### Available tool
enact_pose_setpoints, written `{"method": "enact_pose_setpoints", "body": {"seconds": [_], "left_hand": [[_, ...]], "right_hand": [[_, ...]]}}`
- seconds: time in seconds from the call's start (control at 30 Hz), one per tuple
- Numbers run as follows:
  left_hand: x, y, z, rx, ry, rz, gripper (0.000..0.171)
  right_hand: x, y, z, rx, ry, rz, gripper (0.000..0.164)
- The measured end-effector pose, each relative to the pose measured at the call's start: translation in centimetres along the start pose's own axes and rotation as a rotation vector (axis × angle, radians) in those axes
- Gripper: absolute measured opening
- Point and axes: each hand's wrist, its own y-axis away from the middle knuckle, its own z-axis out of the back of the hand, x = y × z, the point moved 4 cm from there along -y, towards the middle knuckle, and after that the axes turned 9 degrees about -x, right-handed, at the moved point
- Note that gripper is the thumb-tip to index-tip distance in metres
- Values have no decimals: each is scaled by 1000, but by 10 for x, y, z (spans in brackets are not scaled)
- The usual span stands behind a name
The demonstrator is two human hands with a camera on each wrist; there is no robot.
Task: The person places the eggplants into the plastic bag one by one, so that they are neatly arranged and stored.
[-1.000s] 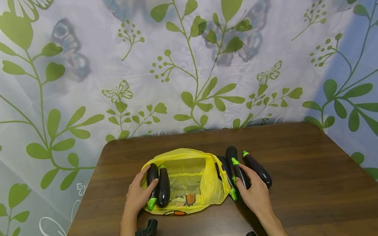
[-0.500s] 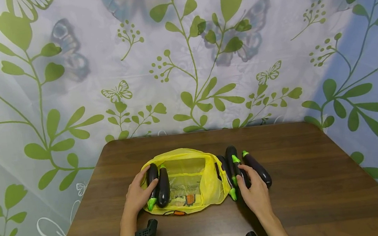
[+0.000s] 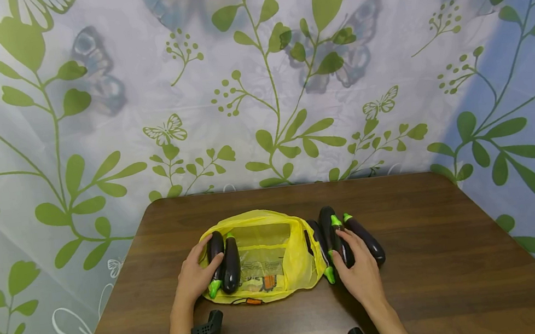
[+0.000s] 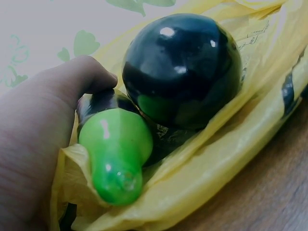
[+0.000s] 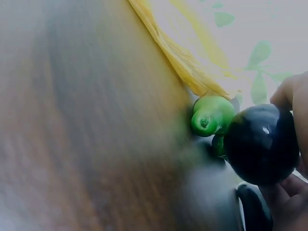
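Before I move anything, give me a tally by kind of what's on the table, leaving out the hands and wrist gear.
Yellow bag: 1
Eggplants: 6 (2 in the bag, 4 outside it)
Total: 7 visible

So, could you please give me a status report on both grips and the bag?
Left grip on bagged eggplant. Right grip on unbagged eggplant. Yellow bag lying open. Possibly in the way: two loose eggplants between bag and right grip.
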Motion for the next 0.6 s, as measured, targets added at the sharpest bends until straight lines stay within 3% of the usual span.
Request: {"method": "enact_pose_setpoints", "body": {"seconds": [0.6], "left_hand": [[0, 0, 1, 4, 10, 7, 68]], "right_hand": [[5, 1, -3, 47, -45, 69, 92]]}}
